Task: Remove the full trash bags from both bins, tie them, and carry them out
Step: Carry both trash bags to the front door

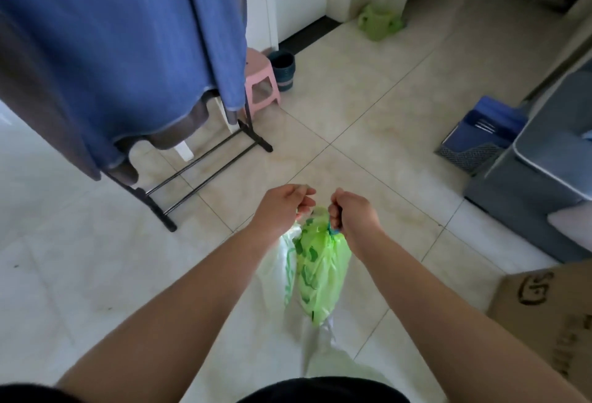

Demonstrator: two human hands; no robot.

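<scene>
Green bag [320,268], white bag [284,261] off floor; left hand [282,207] fingers pinch white top, right hand [350,215] fingers pinch green; tying seems unfinished, carry-out remains.

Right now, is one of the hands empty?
No, the left hand grips the white bag and the right hand grips the green bag.

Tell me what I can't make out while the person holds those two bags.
Head view only:
Green bag neck: covered by right hand, knot unclear.
White bag top: hidden under left hand, washed out by glare.
Cardboard box: cut by right edge, print blurred.
Dark bin: partly behind pink stool.
</scene>
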